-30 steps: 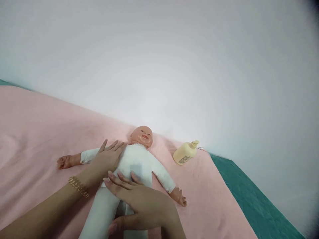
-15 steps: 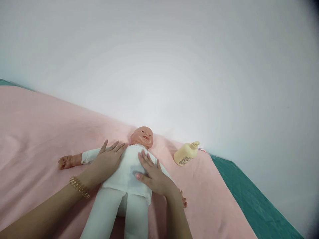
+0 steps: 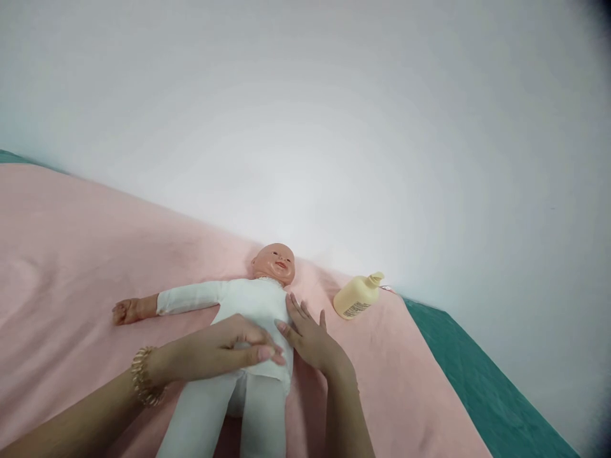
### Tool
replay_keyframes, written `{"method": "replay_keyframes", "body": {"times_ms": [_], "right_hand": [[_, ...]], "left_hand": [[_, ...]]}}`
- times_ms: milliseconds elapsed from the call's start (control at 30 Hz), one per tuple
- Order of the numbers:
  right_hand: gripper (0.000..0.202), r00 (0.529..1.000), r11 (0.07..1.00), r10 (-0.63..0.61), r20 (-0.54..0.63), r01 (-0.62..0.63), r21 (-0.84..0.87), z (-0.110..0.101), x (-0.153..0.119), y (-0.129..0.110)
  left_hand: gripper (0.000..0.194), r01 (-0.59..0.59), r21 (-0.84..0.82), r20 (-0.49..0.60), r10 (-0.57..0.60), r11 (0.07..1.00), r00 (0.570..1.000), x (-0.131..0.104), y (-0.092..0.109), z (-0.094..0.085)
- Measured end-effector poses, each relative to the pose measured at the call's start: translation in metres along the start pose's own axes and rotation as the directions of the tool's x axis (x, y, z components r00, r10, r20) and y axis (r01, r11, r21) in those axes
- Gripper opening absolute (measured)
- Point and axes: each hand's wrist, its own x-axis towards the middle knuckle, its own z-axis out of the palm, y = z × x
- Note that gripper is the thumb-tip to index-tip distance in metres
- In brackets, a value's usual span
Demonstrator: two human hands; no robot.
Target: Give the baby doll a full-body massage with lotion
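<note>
1. Because the doll [image 3: 251,300] lies face up on the pink sheet [image 3: 86,248], in the near middle with its head toward the wall [image 3: 286,127], a hard sideways push from either hand could slide it or rumple the cloth.
2. The right hand [image 3: 310,336] has its fingers spread wide at the right edge of the doll's chest. It and its forearm hide the doll's arm on that side, so careless pressure might trap the limb unseen.
3. The left hand [image 3: 222,352] is loosely curled above the belly, thumb near fingertips; I cannot tell whether it pinches anything. If a finger caught the hem, the white top [image 3: 243,292] could ride up.
4. The coiled bracelet [image 3: 146,376] on the left wrist might snag fabric if that wrist dropped.
5. The yellow pump bottle [image 3: 356,298] stands to the far right, near the right hand; an outward swing, or a tug on the soft sheet beneath, could topple it.
</note>
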Motion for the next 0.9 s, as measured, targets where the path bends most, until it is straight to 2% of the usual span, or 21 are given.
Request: {"method": "replay_keyframes", "body": {"times_ms": [100, 200, 267, 333, 433, 633, 700, 767, 833, 900], "right_hand": [[0.079, 1.0, 1.0, 0.002, -0.005, -0.002, 0.002, 0.001, 0.0, 0.001], [0.078, 1.0, 1.0, -0.007, -0.008, 0.007, -0.005, 0.001, 0.0, 0.001], [0.076, 1.0, 1.0, -0.014, -0.009, 0.014, -0.011, 0.002, 0.001, 0.001], [0.073, 1.0, 1.0, -0.015, -0.01, 0.015, -0.017, 0.001, 0.001, 0.002], [0.068, 1.0, 1.0, -0.018, -0.021, 0.018, -0.01, 0.001, 0.002, 0.004], [0.068, 0.995, 0.997, -0.076, -0.068, 0.076, -0.004, -0.005, -0.01, -0.003], [0.071, 0.99, 0.991, -0.135, -0.049, 0.134, -0.014, -0.007, -0.019, -0.012], [0.073, 0.971, 0.971, -0.237, 0.026, 0.237, -0.007, -0.008, -0.03, -0.023], [0.074, 0.931, 0.937, -0.348, 0.107, 0.347, 0.031, -0.006, -0.04, -0.033], [0.074, 0.879, 0.889, -0.457, 0.139, 0.448, 0.09, 0.0, -0.047, -0.041]], "left_hand": [[0.033, 0.002, -0.144, 0.205, 0.027, 0.99, 0.978, 0.001, 0.003, 0.004], [0.032, 0.009, -0.066, 0.243, 0.007, 0.998, 0.97, 0.002, -0.002, 0.004], [0.032, 0.006, 0.002, 0.224, -0.007, 1.0, 0.975, 0.003, -0.007, 0.003], [0.034, 0.01, 0.091, 0.168, -0.025, 0.996, 0.985, 0.003, -0.013, 0.001], [0.038, 0.059, 0.274, 0.02, -0.067, 0.96, 0.998, 0.005, -0.026, -0.002], [0.045, 0.211, 0.48, -0.155, -0.155, 0.852, 0.976, 0.005, -0.056, -0.002], [0.046, 0.263, 0.53, -0.234, -0.159, 0.806, 0.959, 0.003, -0.064, -0.001], [0.048, 0.319, 0.572, -0.32, -0.152, 0.756, 0.935, 0.002, -0.072, 0.0], [0.049, 0.38, 0.607, -0.391, -0.155, 0.698, 0.907, 0.0, -0.079, -0.002], [0.05, 0.432, 0.639, -0.42, -0.181, 0.637, 0.889, 0.0, -0.084, -0.004]]}}
